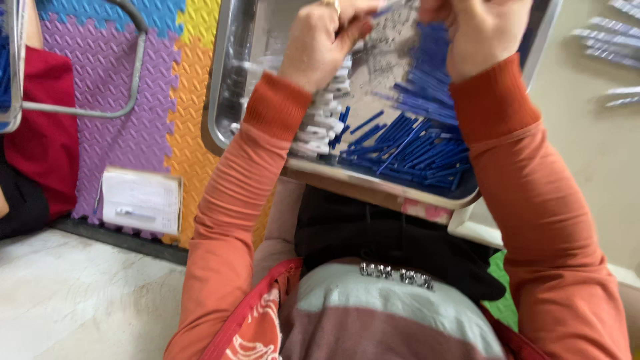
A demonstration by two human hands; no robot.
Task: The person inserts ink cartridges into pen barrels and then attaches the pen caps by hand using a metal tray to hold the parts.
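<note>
A metal tray (223, 100) rests on my lap, holding a heap of thin blue sticks (413, 150) on its right side and a pile of small white pieces (320, 127) on its left. My left hand (320, 43) hovers over the tray's far part, fingers curled around something small that I cannot make out. Beside it at the top edge, my right hand (477, 30) has its fingers pinched together; a blue stick tip shows between the two hands. Both arms wear orange sleeves.
Coloured foam floor mats (127, 133) lie to the left, with a white packet (141, 200) on them. A metal chair frame (87, 110) and a red cloth (40, 133) are at far left. Grey pieces (610, 40) lie at the top right.
</note>
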